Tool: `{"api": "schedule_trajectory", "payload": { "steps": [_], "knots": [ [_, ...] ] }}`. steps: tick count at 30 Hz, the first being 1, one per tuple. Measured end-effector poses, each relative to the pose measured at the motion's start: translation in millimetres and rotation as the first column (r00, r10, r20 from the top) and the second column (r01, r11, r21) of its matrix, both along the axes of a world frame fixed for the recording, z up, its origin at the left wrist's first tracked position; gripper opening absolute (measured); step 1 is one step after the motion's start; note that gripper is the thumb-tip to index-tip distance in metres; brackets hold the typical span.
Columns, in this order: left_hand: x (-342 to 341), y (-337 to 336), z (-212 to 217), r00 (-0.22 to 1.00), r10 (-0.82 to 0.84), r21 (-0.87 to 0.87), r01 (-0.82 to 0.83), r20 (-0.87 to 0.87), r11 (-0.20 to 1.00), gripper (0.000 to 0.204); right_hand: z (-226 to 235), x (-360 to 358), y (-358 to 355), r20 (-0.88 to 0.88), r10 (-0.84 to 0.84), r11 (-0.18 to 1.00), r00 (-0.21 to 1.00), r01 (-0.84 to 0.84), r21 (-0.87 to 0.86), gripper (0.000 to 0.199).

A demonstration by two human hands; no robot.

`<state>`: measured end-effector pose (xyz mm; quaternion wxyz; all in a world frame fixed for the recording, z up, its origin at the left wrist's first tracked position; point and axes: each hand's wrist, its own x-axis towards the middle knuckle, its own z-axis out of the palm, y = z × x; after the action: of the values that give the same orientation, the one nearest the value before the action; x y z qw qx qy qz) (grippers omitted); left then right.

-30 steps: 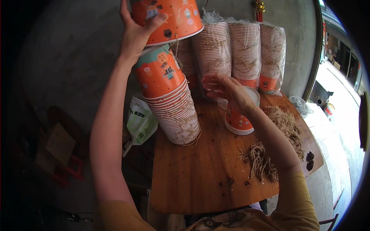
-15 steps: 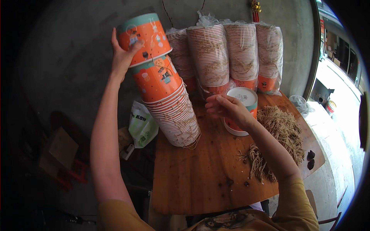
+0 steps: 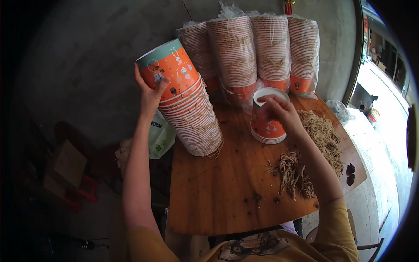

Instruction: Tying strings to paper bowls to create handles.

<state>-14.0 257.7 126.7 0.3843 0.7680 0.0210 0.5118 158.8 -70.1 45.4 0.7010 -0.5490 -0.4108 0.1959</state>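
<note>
A tall stack of nested paper buckets (image 3: pixel 198 122), orange with white rims and twine strands wound round it, leans on the table's left side. My left hand (image 3: pixel 150 91) grips the orange and teal bucket (image 3: pixel 172 72) at its top, thumb in front and fingers round the far side. On the right, a shorter stack of paper buckets (image 3: pixel 267 131) stands upside down with a white base on top. My right hand (image 3: pixel 283 114) bends over that base, its fingers curled at the base's edge. The fingertips' contact is partly hidden.
Behind stand several plastic-wrapped bucket stacks (image 3: pixel 233 56) against the grey wall. A heap of tan twine (image 3: pixel 323 139) lies on the wooden table (image 3: pixel 218 196) at right, near dark pieces (image 3: pixel 350 174). A green and white bag (image 3: pixel 161 139) is beyond the table's left edge.
My left hand has lowered the top bucket into the leaning stack. My right hand has moved right onto the upside-down stack, its fingers curling. The whole view has shifted slightly.
</note>
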Motion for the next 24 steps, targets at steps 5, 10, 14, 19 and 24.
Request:
{"api": "schedule_trajectory", "payload": {
  "steps": [5,10,14,19,24],
  "knots": [
    [-2,-7,-10,0.999,0.037,0.08,-0.038,0.011,0.996,0.117,7,36,-4,0.563,-0.506,0.851,0.654,0.486,0.2,0.029],
    [-20,-21,-29,0.975,0.196,0.075,-0.204,0.107,0.976,0.097,5,38,9,0.915,-0.184,0.634,0.359,0.755,-0.169,0.084],
    [-12,-89,-85,0.805,0.51,0.212,-0.579,0.302,0.788,0.052,-26,74,8,0.89,0.001,0.658,0.455,0.67,-0.343,0.068],
    [5,-139,-199,0.979,-0.068,-0.145,0.04,-0.193,0.989,0.046,-38,95,18,0.901,-0.131,0.856,0.413,0.506,-0.108,0.036],
    [70,-180,-228,0.853,-0.52,-0.953,0.198,0.051,0.231,0.046,-19,63,11,0.832,-0.187,0.865,0.522,0.489,-0.113,0.034]
  ]
}}
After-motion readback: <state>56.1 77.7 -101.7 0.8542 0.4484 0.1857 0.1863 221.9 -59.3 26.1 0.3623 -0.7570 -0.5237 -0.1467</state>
